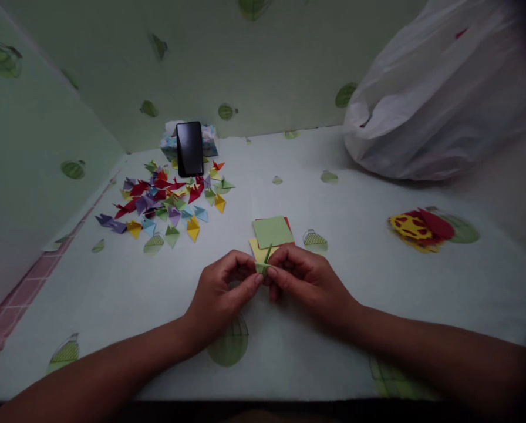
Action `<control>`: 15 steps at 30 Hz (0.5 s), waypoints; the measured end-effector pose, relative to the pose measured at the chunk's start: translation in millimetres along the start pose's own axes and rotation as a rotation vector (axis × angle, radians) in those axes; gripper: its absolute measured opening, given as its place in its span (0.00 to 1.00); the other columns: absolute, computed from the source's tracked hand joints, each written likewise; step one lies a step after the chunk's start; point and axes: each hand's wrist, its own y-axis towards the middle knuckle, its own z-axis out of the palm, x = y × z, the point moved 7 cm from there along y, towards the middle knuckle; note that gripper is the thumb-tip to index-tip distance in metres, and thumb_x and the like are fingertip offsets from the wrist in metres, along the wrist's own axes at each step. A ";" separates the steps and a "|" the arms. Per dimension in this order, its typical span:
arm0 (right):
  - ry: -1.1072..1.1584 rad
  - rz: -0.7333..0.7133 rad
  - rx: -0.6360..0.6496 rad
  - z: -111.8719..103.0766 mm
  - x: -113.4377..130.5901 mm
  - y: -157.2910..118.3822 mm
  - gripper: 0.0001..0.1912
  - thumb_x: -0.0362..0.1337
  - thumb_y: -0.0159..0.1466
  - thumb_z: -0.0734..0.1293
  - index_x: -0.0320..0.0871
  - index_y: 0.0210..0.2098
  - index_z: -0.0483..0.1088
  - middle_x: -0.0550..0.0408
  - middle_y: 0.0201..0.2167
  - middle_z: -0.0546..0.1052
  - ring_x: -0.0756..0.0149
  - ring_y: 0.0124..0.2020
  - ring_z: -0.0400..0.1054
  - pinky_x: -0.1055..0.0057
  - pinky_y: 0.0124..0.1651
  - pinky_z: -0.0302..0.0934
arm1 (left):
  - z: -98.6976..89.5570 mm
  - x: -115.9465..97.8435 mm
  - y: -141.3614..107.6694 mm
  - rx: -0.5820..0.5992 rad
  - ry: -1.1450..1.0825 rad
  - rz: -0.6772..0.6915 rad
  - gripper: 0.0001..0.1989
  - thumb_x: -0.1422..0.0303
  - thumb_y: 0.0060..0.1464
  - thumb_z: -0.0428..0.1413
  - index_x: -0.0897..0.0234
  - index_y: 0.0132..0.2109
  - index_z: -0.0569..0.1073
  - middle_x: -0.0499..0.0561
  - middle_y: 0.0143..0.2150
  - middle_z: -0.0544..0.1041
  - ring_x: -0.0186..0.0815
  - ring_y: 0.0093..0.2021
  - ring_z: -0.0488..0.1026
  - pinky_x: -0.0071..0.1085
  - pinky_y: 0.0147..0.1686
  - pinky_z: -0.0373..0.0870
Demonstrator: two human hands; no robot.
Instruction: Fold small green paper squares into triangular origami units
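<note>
Between my two hands is a small folded piece of green paper, with a thin pointed part sticking up. My left hand pinches its left side between thumb and fingers. On the other side, my right hand grips it with thumb and index finger. The fingertips cover much of the fold. Just beyond the hands lie square paper sheets: a green sheet on top, a red edge under it, and a yellow sheet partly hidden by my fingers.
Many folded paper cranes in mixed colours lie at the left back. A phone leans on a tissue box behind them. Red and yellow paper cutouts lie at the right. A white plastic bag stands at the back right.
</note>
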 end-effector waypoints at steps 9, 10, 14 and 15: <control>0.144 0.069 0.035 0.8 -3.5 2.0 0.10 0.41 0.64 0.67 0.42 0.31 0.65 0.59 0.23 0.73 0.71 0.24 0.69 0.72 0.29 0.62 | 2.0 7.8 1.0 0.022 -0.043 -0.102 0.05 0.69 0.53 0.60 0.66 0.32 0.72 0.46 0.26 0.74 0.28 0.27 0.68 0.25 0.28 0.65; 0.156 0.072 0.038 0.9 -3.1 2.0 0.11 0.42 0.65 0.66 0.42 0.32 0.65 0.58 0.24 0.74 0.72 0.24 0.69 0.72 0.29 0.63 | 2.1 7.7 1.2 0.022 -0.049 -0.101 0.05 0.69 0.53 0.60 0.66 0.32 0.72 0.46 0.26 0.74 0.28 0.27 0.68 0.25 0.28 0.65; 0.166 0.082 0.042 1.3 -3.4 1.7 0.11 0.42 0.66 0.65 0.41 0.31 0.65 0.58 0.25 0.74 0.73 0.23 0.69 0.72 0.28 0.63 | 3.8 7.5 1.7 0.041 -0.082 -0.108 0.05 0.70 0.53 0.60 0.66 0.31 0.72 0.46 0.26 0.73 0.28 0.27 0.69 0.25 0.28 0.66; 0.163 0.088 0.043 1.5 -4.0 1.8 0.11 0.41 0.65 0.65 0.41 0.31 0.65 0.59 0.24 0.74 0.73 0.22 0.69 0.73 0.28 0.63 | 4.3 7.5 1.6 0.046 -0.092 -0.111 0.05 0.70 0.53 0.60 0.66 0.32 0.72 0.46 0.26 0.73 0.28 0.27 0.69 0.25 0.28 0.66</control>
